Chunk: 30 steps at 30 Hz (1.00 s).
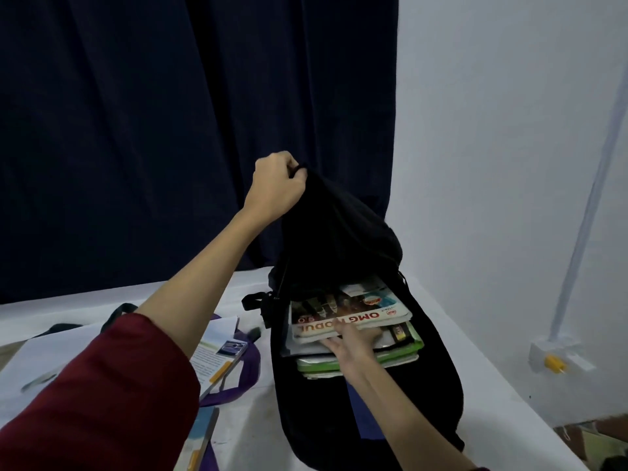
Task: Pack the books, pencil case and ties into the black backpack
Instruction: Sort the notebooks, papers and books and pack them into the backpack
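Observation:
The black backpack (435, 375) lies on the white table with its mouth wide open. My left hand (277, 185) is shut on the top flap of the backpack and holds it raised. A stack of books (353, 307) sits inside the opening, the top one with an orange and white cover, green-edged ones beneath. My right hand (353, 345) rests on the stack with fingers spread, touching the top book's near edge. More books (217, 355) lie on the table to the left with a purple tie (249, 372) looped across them. No pencil case is visible.
A dark blue curtain (170, 130) hangs behind the table (492, 385). A white wall stands at the right, with a white conduit running down to a socket box (557, 355). Papers and a dark strap (115, 314) lie at the left.

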### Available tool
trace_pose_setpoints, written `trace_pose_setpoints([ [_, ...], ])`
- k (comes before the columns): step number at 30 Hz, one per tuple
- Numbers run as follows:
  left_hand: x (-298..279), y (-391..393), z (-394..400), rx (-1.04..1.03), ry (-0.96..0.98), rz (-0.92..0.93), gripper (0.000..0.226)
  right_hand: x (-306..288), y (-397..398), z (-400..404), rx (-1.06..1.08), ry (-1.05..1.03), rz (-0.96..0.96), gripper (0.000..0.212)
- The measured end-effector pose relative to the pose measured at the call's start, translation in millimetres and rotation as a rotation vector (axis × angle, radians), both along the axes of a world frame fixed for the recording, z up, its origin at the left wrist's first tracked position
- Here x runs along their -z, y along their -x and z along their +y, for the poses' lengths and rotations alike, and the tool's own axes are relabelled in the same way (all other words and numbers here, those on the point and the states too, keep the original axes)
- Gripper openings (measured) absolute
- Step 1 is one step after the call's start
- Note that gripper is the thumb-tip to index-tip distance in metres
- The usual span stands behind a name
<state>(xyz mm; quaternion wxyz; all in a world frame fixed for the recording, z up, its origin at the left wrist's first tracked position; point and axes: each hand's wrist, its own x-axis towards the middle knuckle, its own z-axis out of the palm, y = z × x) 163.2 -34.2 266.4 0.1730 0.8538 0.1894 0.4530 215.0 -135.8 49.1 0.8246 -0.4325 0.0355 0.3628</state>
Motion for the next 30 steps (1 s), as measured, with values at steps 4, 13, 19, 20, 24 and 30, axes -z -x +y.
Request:
trace_pose_setpoints([
  [4,-1.7,-3.3,5.5,0.048,-0.016,0.011,0.013,-1.9,-15.0,-16.3,-0.289,0.304,-0.311,0.05],
  [13,-3.4,-16.8,15.9,0.092,-0.045,0.016,0.012,23.0,-59.6,-42.2,-0.265,1.109,-1.827,0.045],
  [19,-2.3,-23.0,15.1,0.123,-0.078,-0.018,0.013,33.7,-60.1,-8.4,-0.219,1.212,-1.783,0.037],
  [20,-1.4,-23.0,14.0,0.131,-0.094,-0.009,0.013,30.8,-59.1,-2.4,-0.237,1.221,-1.783,0.04],
  [24,-0.3,-18.1,16.0,0.131,-0.147,0.03,0.012,29.8,-65.8,-7.2,-0.297,1.118,-1.656,0.061],
  [30,4.8,-14.5,22.7,0.134,-0.143,0.011,0.011,27.8,-83.3,-46.4,-0.334,1.217,-1.706,0.092],
])
